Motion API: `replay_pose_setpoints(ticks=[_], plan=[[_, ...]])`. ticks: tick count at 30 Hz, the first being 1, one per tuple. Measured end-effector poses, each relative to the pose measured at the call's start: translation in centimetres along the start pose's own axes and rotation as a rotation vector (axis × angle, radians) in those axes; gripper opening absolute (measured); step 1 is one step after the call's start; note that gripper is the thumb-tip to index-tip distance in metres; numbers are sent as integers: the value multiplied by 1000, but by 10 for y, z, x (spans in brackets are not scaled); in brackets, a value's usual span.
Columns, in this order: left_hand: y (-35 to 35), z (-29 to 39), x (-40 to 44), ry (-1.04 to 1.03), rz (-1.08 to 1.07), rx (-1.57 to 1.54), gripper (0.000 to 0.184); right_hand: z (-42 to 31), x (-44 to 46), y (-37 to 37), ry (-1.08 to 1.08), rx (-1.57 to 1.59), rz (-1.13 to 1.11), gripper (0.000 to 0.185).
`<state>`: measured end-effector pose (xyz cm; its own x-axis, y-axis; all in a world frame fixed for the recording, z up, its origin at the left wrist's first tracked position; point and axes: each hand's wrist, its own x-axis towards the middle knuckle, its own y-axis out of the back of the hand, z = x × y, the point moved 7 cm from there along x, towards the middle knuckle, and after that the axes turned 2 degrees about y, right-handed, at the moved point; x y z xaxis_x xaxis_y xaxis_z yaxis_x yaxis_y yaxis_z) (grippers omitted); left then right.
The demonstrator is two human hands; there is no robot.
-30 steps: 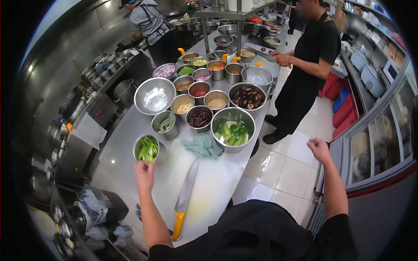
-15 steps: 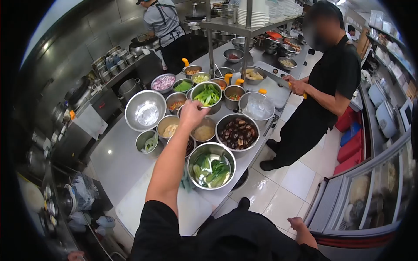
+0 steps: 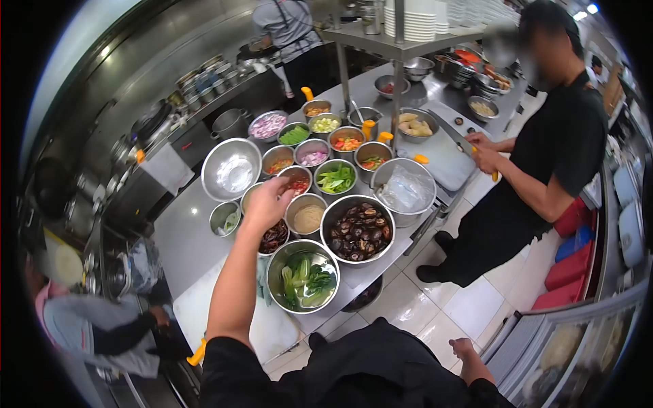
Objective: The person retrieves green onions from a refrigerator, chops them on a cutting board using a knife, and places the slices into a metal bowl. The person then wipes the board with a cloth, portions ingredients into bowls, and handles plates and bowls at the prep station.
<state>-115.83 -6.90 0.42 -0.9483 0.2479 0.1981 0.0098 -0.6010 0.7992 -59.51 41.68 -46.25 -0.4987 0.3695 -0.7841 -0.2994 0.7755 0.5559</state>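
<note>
My left hand (image 3: 267, 204) reaches over the steel containers with its fingers apart and nothing held. Its fingertips are above the container of chopped red peppers (image 3: 298, 183), partly covering it. To the right stands a container of sliced green peppers (image 3: 335, 178). Closer to me are a container of beige paste (image 3: 307, 216), a container of dark dried pieces (image 3: 274, 238), a bowl of dark mushrooms (image 3: 357, 231) and a bowl of leafy greens in water (image 3: 303, 280). My right hand (image 3: 462, 348) hangs low at my side, above the floor, fingers curled in, holding nothing visible.
An empty steel bowl (image 3: 231, 170) leans at the left. A white cutting board (image 3: 272, 330) lies at the near edge. On the right, a co-worker (image 3: 554, 136) in black holds a knife (image 3: 469, 144) over another board. Another person (image 3: 102, 326) is at lower left, near an orange handle (image 3: 197, 352).
The container of green peppers, previously raised in my left hand, now rests among the others. My left hand has let go and drawn back left. A person has come into view at lower left.
</note>
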Motion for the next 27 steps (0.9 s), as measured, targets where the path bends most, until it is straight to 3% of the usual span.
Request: replay_pose_setpoints(ticks=[2, 4, 6, 8, 9, 10, 11, 12, 14, 16, 18, 21, 25, 27], plan=[[44, -33, -47, 102, 117, -9, 37, -30, 28, 21, 73, -3, -64, 37], [86, -75, -114, 247, 252, -10, 35, -100, 16, 61, -14, 186, -151, 33], [126, -110, -194, 390, 372, 73, 34, -211, -21, 116, 244, 224, -204, 29], [155, -118, -274, 600, 453, 171, 32, -314, -61, 173, 538, 258, -75, 24], [161, -115, -305, 769, 377, 249, 33, -362, -77, 199, 798, 264, 3, 22], [159, -123, -336, 820, 343, 306, 34, -410, -111, 223, 799, 273, 69, 28], [152, -121, -359, 921, 213, 309, 34, -455, -136, 246, 840, 89, 243, 30], [140, -122, -378, 952, 91, 339, 35, -493, -146, 261, 1022, 51, 364, 31], [106, -115, -396, 1015, -135, 265, 40, -564, -163, 282, 1074, -128, 531, 28], [65, -126, -414, 960, -183, 267, 56, -623, -150, 290, 1206, -202, 654, 26], [24, -120, -420, 942, -370, 223, 83, -667, -127, 293, 1135, -289, 789, 26], [-2, -107, -424, 967, -434, 308, 90, -714, -107, 276, 887, -637, 727, 29], [-7, -115, -434, 999, -408, 249, 88, -736, -56, 248, 843, -811, 638, 49], [-5, -118, -432, 996, -411, 212, 85, -735, -47, 250, 739, -740, 644, 44]])
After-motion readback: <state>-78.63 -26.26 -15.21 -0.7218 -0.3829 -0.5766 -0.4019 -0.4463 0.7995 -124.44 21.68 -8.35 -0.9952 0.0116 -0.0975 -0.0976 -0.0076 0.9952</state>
